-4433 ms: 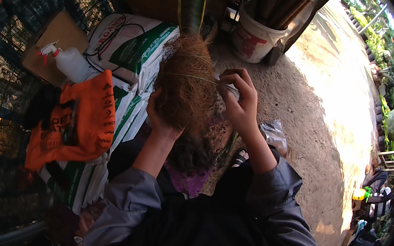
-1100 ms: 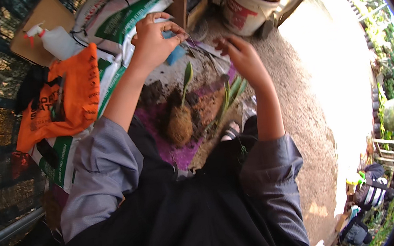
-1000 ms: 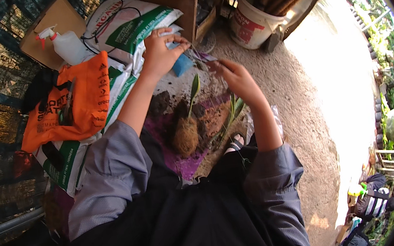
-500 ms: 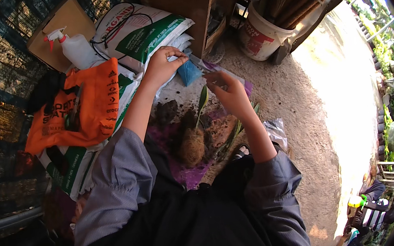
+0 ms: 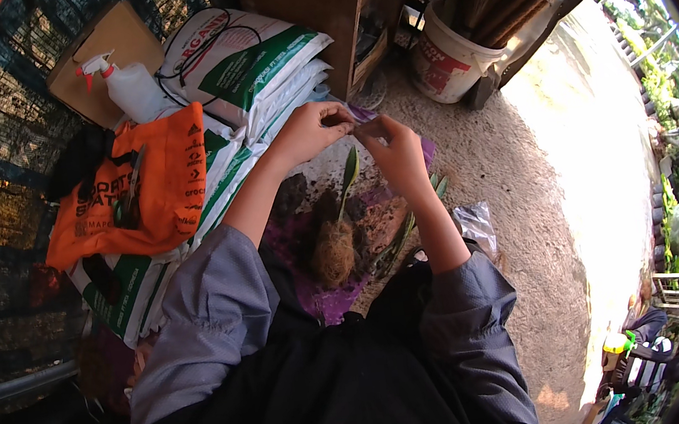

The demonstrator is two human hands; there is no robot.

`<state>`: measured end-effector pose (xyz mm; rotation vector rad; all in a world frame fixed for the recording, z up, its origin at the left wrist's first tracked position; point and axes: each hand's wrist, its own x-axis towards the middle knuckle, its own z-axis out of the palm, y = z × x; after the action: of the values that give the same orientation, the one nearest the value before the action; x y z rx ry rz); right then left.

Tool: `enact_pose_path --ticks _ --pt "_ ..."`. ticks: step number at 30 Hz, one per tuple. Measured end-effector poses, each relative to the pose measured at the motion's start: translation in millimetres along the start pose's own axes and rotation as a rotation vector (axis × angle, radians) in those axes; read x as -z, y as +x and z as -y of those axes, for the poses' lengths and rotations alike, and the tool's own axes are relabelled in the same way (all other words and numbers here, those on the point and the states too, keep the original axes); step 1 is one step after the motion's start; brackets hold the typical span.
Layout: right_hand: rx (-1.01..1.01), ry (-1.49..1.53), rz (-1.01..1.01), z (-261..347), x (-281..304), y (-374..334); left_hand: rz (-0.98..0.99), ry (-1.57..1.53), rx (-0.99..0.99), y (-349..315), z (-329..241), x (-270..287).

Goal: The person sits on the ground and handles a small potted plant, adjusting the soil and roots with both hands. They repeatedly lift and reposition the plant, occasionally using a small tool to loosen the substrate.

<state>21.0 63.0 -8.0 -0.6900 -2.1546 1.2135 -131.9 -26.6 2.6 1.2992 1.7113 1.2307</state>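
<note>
My left hand and my right hand meet fingertip to fingertip above the ground sheet. Both have their fingers pinched together, and what lies between them is too small or hidden to make out. Below them a small plant with one upright green leaf rises from a brown fibrous root ball. It lies on a purple and white plastic sheet strewn with dark soil. A reddish-brown clump and more long green leaves lie to its right.
Stacked white and green sacks stand at the left, with an orange bag, scissors and a spray bottle on or beside them. A white bucket stands far right. Clear plastic lies on the concrete floor.
My left hand has moved right and down, and my right hand has closed in to meet it. The blue plastic packet that hung from my left hand no longer shows.
</note>
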Motion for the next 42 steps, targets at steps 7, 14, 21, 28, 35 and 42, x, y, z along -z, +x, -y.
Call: enact_pose_path --ticks 7,14,21,28,35,42 --pt "0.029 0.065 -0.108 -3 18 4 0.178 -0.07 0.044 2 -3 -2" --pt "-0.045 0.29 -0.251 -12 54 13 0.154 -0.07 0.071 6 2 7" --pt "-0.069 0.312 -0.394 -15 90 16 0.05 -0.045 0.123 9 15 21" --pt "-0.161 0.255 -0.601 -32 122 14 0.013 -0.026 0.141 8 22 26" --pt "-0.468 -0.869 -0.4 -4 101 1 -0.021 0.181 0.081 6 11 19" --pt "0.077 -0.229 0.19 -12 33 -11 0.125 0.172 -0.084 2 -13 -14"
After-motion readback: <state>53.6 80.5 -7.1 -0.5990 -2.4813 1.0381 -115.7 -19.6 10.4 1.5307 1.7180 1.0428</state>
